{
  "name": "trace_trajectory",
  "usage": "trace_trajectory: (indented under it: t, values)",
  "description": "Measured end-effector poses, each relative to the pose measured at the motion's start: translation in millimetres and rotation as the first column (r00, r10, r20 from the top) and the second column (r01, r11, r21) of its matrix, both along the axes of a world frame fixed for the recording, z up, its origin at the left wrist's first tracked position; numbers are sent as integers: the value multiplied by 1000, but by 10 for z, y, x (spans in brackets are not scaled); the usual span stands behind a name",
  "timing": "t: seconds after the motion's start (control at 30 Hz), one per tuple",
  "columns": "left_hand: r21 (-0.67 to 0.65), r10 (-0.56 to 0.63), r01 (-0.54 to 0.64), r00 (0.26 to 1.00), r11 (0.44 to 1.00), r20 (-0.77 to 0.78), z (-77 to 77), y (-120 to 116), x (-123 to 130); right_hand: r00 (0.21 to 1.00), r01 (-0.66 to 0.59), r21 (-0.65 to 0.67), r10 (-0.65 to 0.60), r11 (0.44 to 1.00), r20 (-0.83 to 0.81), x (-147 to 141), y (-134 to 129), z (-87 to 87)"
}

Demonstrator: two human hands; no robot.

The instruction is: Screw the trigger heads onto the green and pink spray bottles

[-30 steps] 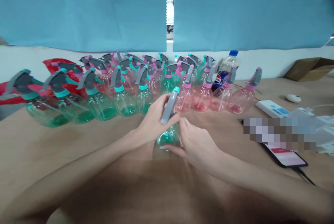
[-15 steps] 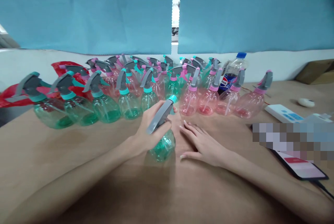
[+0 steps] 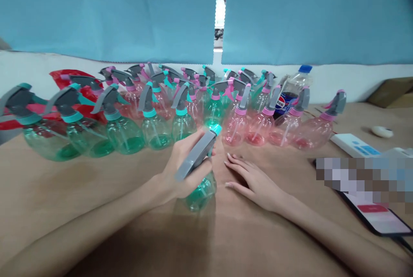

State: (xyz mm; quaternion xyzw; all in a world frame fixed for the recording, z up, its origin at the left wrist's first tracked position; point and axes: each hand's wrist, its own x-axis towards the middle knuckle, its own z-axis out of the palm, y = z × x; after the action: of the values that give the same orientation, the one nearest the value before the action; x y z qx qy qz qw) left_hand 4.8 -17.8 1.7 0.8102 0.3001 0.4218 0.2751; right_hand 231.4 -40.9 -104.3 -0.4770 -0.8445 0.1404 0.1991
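Observation:
My left hand (image 3: 185,163) is wrapped round the neck of a green spray bottle (image 3: 200,193) with a grey trigger head and turquoise nozzle. The bottle's collar is hidden by the fingers. To its right, my right hand (image 3: 253,178) rests on the table with fingers stretched out, holding nothing. Beyond the hands, a front row has several green spray bottles (image 3: 125,135) on the left. Several pink spray bottles (image 3: 235,126) make up its right side. More bottles in both colours crowd behind them.
A cola bottle (image 3: 292,90) with a blue cap stands at the back right. On the right lie a phone (image 3: 371,214), a white power strip (image 3: 355,144) and a white mouse (image 3: 382,131). A red plastic bag (image 3: 72,78) is behind the left bottles. Blue curtains (image 3: 112,14) hang behind.
The view has shifted a little closer to the table. The held green spray bottle sits slightly lower in view, its head tipped a bit more. My right hand stays flat on the table.

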Motion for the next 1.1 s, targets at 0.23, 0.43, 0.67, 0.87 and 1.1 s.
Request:
trace_trajectory:
  t: [0.23,0.43,0.67,0.87,1.1]
  values:
    - [-50,2,-3,1000,999,-19,25,-42,8,1000,-9,-12,9,1000,7,-6,-8,57]
    - [-35,38,-39,999,999,-29,-1,-55,33,1000,-7,-21,7,1000,5,-7,-10,65]
    - [-76,67,-68,998,995,-18,68,-86,67,999,-6,-18,6,1000,42,-9,-6,68]
    - [-102,72,-72,997,992,-2,82,-89,78,1000,-2,-3,2,1000,5,-6,-6,63]
    - [-100,77,-77,997,992,-6,100,-98,84,1000,-1,8,2,1000,-12,4,-8,45]
